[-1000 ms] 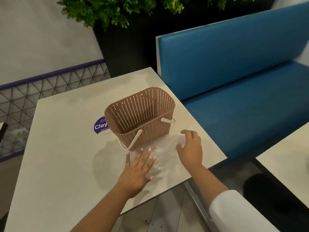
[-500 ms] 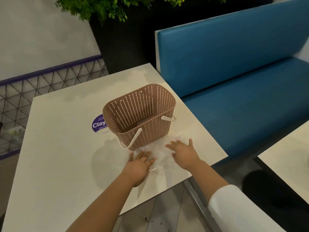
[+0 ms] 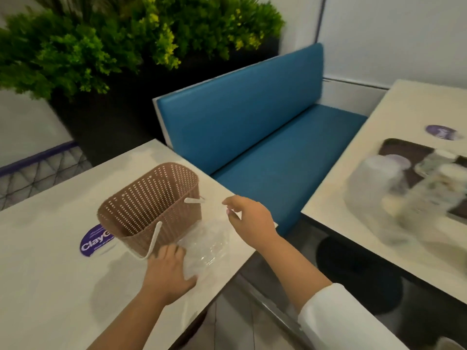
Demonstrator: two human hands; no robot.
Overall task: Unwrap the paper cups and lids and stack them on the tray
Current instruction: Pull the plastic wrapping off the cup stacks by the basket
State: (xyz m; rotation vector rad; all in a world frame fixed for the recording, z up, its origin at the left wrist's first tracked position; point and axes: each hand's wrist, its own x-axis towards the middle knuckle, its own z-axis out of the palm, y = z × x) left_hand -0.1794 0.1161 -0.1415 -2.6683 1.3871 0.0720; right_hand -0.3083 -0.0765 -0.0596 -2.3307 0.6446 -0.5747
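Observation:
A crumpled clear plastic wrapper [image 3: 207,242] lies on the near table in front of a brown perforated basket [image 3: 151,205]. My left hand [image 3: 168,270] rests on the wrapper's left edge, fingers curled toward the basket. My right hand [image 3: 249,217] pinches the wrapper's far right corner and holds it slightly above the table. On the table to the right, a dark tray [image 3: 401,151] carries blurred white cups [image 3: 374,185] and lids.
The near table [image 3: 50,274] has a purple round sticker [image 3: 94,242] beside the basket. A blue bench [image 3: 265,147] stands between the two tables, with green plants [image 3: 113,41] behind. A gap with dark floor separates the tables.
The view has swung right, bringing the second table and tray into sight. My right hand rose from pressing the wrapper to pinching its corner; my left hand stayed on the wrapper.

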